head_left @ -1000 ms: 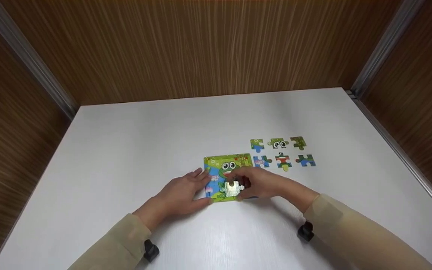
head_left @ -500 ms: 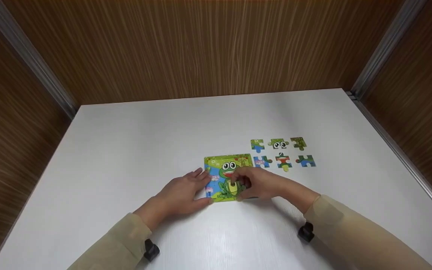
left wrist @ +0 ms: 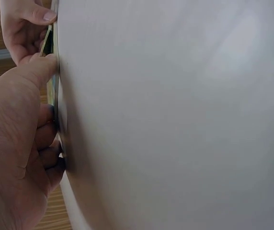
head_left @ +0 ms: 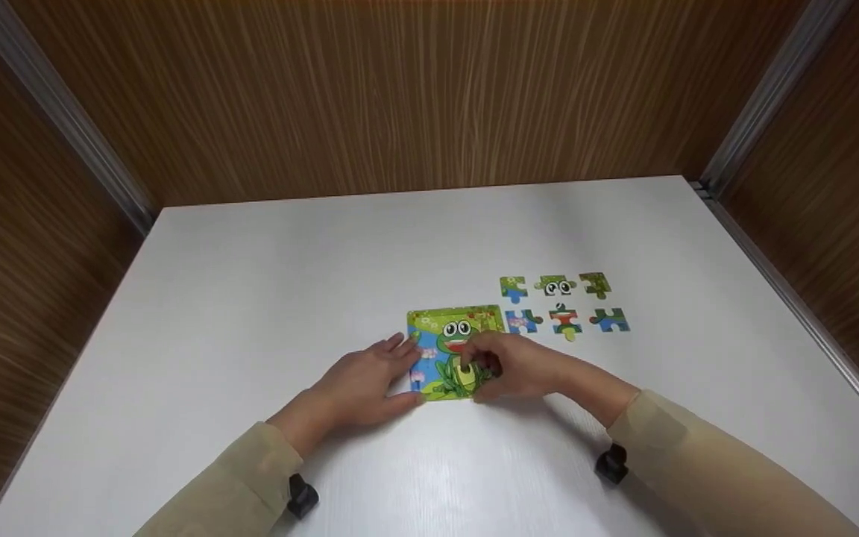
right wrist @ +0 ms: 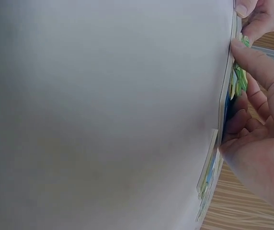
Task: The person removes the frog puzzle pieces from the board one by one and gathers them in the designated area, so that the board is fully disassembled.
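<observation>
A frog-picture puzzle board (head_left: 433,317) lies flat on the white table. My left hand (head_left: 362,384) rests at its left edge, the thumb on the near left corner and the fingers along the side, fairly straight. My right hand (head_left: 515,365) is over the lower right of the board. Its curled finger and thumb pinch a puzzle piece (head_left: 466,379) printed with the frog's yellow belly and green legs. The right wrist view shows this piece (right wrist: 240,81) standing tilted off the board. The board's lower right part is hidden by my right hand.
Several loose puzzle pieces lie in two rows right of the board, among them an eyes piece (head_left: 555,286) and a red mouth piece (head_left: 565,321). Wood-grain panels (head_left: 429,97) wall the table at the back and both sides.
The pinched puzzle piece has changed its tilt: its bright silvery glare is gone and the frog's belly print shows. Both hands stay in nearly the same places.
</observation>
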`<state>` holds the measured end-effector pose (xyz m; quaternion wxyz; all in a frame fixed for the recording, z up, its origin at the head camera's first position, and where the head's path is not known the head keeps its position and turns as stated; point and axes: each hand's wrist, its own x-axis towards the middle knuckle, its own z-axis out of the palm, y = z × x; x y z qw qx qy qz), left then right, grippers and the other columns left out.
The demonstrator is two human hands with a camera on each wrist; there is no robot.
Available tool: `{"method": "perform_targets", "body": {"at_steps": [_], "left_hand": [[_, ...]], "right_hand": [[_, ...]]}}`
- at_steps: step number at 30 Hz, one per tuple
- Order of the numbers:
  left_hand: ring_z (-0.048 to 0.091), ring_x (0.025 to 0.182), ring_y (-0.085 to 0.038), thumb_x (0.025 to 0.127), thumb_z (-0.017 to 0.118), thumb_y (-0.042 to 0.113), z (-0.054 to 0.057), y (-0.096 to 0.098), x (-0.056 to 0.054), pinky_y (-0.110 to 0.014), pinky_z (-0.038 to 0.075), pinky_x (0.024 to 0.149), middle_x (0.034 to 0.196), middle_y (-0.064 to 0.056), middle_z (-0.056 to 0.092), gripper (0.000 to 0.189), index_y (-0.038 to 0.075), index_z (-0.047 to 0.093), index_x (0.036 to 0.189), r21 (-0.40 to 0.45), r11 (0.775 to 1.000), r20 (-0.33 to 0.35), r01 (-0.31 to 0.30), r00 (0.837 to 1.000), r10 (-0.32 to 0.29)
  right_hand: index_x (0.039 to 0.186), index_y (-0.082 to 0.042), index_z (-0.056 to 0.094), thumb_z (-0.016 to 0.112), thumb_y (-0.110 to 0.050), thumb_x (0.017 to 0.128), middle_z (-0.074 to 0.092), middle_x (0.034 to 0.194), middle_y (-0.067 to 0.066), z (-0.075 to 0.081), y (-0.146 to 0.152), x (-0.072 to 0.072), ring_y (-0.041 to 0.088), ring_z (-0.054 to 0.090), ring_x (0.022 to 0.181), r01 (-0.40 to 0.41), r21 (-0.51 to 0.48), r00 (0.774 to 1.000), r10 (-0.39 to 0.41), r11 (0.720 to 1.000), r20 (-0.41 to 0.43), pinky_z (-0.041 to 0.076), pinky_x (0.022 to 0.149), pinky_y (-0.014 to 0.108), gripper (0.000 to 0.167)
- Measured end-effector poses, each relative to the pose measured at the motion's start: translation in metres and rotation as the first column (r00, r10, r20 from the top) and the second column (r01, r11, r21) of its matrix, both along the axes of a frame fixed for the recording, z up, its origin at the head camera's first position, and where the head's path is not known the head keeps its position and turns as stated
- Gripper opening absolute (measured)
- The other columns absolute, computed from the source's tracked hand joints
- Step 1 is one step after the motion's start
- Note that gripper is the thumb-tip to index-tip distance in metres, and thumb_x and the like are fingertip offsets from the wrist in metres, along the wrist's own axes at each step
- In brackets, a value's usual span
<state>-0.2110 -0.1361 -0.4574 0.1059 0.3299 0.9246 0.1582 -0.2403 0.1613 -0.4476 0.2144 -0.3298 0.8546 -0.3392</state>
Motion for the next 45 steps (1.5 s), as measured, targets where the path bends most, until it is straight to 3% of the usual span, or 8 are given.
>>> {"method": "perform_targets", "body": {"at_steps": [15, 26, 36, 45], "left_hand": [[0.033, 0.157, -0.032, 0.102, 0.057, 0.054, 0.001, 0.001, -0.001, -0.051, 0.039, 0.12, 0.168, -0.01, 0.038, 0.076, 0.005, 0.047, 0.16, -0.002, 1.0, -0.002, -0.003, 1.0, 0.003], [0.033, 0.157, -0.033, 0.103, 0.056, 0.053, 0.003, 0.002, -0.001, -0.053, 0.038, 0.12, 0.168, -0.01, 0.038, 0.075, 0.005, 0.048, 0.16, 0.004, 1.0, 0.006, 0.003, 1.0, -0.003], [0.034, 0.156, -0.033, 0.103, 0.056, 0.056, 0.001, 0.001, 0.0, -0.054, 0.039, 0.12, 0.168, -0.008, 0.039, 0.075, 0.008, 0.047, 0.16, -0.003, 1.0, 0.002, -0.006, 1.0, 0.006], [0.033, 0.156, -0.034, 0.104, 0.056, 0.055, 0.003, 0.0, 0.001, -0.054, 0.039, 0.119, 0.168, -0.01, 0.038, 0.075, 0.006, 0.047, 0.16, 0.011, 1.0, 0.003, 0.004, 1.0, -0.004]], "right_hand": [[0.117, -0.015, 0.073, 0.087, -0.005, 0.085, 0.059, 0.105, -0.001, -0.003, 0.004, 0.003, 0.017, 0.052, 0.093, -0.053, -0.025, 0.996, 0.051, 0.998, -0.078, 0.048, 0.078, 0.029, 0.036], [0.123, -0.012, 0.073, 0.088, -0.013, 0.087, 0.064, 0.107, -0.005, 0.001, 0.003, 0.005, 0.016, 0.055, 0.095, -0.022, -0.029, 0.998, 0.02, 0.999, -0.063, 0.05, 0.08, 0.03, 0.039], [0.122, -0.01, 0.076, 0.087, -0.013, 0.088, 0.07, 0.111, -0.002, 0.005, 0.003, 0.008, 0.018, 0.06, 0.1, -0.03, -0.081, 0.991, 0.019, 0.996, -0.135, 0.053, 0.089, 0.038, 0.036], [0.131, -0.015, 0.076, 0.087, -0.014, 0.088, 0.068, 0.113, -0.006, 0.02, 0.007, 0.011, 0.016, 0.061, 0.102, 0.048, -0.08, 0.992, -0.057, 0.996, -0.117, 0.056, 0.09, 0.042, 0.044]]}}
